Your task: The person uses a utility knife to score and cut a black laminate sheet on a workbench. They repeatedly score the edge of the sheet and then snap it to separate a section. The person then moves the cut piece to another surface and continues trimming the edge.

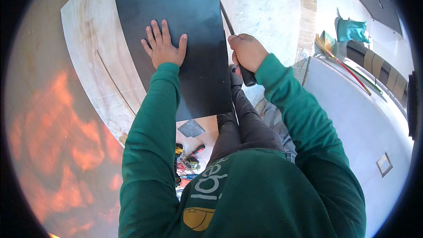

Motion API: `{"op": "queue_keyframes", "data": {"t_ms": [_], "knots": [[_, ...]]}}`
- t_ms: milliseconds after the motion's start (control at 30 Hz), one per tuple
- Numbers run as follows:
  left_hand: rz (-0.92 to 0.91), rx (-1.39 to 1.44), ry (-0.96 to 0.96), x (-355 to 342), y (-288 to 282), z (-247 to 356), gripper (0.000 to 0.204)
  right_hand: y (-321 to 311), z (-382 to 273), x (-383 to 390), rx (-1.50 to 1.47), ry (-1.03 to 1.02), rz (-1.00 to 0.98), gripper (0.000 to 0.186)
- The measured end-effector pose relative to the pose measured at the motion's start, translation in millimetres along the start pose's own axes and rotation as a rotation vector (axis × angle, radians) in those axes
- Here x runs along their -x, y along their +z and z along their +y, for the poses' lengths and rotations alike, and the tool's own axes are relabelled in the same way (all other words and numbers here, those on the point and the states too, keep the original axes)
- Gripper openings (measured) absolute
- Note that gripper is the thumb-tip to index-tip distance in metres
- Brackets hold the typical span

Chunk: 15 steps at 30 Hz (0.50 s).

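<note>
A black, smooth panel lies over a pale wooden board. My left hand rests flat on it, fingers spread. Just off the panel's right edge, my right hand is closed round the black handle of a long, thin, dark tool that looks like a file. Its narrow blade runs away from me along that edge; whether it touches the edge I cannot tell. The handle's butt end sticks out below my fist.
The pale wooden board reaches out left of the panel, with a thin stick on it. Hand tools lie below, near my legs. At right a white surface stands by a broom and a green bag.
</note>
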<state>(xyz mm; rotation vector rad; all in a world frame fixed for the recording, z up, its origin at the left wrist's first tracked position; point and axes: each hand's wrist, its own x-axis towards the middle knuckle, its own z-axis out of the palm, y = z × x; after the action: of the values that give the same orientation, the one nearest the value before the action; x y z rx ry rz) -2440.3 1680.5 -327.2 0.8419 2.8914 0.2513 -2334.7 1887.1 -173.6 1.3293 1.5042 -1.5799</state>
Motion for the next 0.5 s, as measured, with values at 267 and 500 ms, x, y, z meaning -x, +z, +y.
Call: {"op": "queue_keyframes", "data": {"t_ms": [267, 500], "knots": [[-0.009, 0.004, 0.014, -2, 2, 4, 0.081, 5, 44, -59, -0.038, -0.024, -0.011, 0.039], [-0.013, 0.0, 0.017, -6, -3, 9, 0.082, 6, 38, -54, 0.17, -0.119, -0.028, 0.036]]}}
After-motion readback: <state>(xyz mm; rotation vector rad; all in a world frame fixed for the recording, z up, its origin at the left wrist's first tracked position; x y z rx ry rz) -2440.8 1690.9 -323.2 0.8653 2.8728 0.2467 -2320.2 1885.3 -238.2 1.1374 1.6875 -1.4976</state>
